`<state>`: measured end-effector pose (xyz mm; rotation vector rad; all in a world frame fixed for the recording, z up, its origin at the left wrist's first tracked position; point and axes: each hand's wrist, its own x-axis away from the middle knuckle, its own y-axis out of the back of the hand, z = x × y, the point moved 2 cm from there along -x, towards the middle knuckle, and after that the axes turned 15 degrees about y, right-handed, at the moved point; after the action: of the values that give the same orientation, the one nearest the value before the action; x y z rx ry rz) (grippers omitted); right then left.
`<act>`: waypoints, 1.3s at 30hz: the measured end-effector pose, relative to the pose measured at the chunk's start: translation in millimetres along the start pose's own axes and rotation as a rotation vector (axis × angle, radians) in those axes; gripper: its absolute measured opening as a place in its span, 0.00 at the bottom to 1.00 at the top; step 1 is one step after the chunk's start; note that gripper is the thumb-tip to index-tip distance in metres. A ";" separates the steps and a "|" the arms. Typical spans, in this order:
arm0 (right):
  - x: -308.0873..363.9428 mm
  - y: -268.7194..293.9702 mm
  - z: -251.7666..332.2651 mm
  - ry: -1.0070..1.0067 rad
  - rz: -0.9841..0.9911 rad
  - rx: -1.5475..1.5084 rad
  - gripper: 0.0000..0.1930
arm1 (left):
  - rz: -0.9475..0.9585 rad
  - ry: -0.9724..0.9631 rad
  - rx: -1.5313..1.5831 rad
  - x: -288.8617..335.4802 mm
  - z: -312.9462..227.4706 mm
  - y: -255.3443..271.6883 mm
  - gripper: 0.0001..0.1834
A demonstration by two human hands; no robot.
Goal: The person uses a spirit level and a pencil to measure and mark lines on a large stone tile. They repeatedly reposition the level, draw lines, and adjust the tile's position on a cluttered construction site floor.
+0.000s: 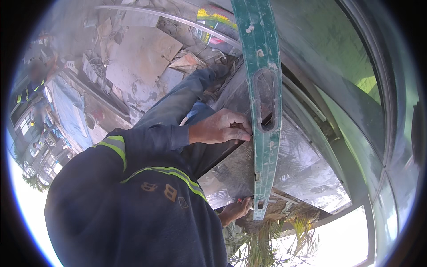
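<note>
A long green spirit level point(263, 153), smeared with dried plaster, runs from the top edge down past the middle. It has an oval hand slot and small vial windows. My left hand point(221, 127) pinches its left edge beside the slot, with the fingers curled. By the level's lower end, my right hand point(237, 211) is closed round a small thin thing with a red tip, which is too small to name; its fingertips are at the level's edge. Behind the level lies a dusty, shiny grey panel point(302, 171) reflecting palm leaves.
Curved glass panes and dark frames point(386, 98) fill the right side. Boards point(140, 58), rubble and a colourful bag point(218, 22) litter the ground at upper left. My outstretched leg point(178, 95) lies there. Other people point(35, 80) stand at far left; palm fronds point(262, 242) show below.
</note>
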<state>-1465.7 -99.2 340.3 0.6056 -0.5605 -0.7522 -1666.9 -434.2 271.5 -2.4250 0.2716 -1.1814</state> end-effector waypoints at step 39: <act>4.3 -18.6 15.7 -0.074 -0.075 0.070 0.13 | 0.412 0.168 0.714 -20.8 71.3 22.7 0.32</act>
<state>-1481.8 -117.9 339.6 0.6690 -0.6369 -0.8311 -1623.4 -426.3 207.6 -1.5676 0.3135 -1.0570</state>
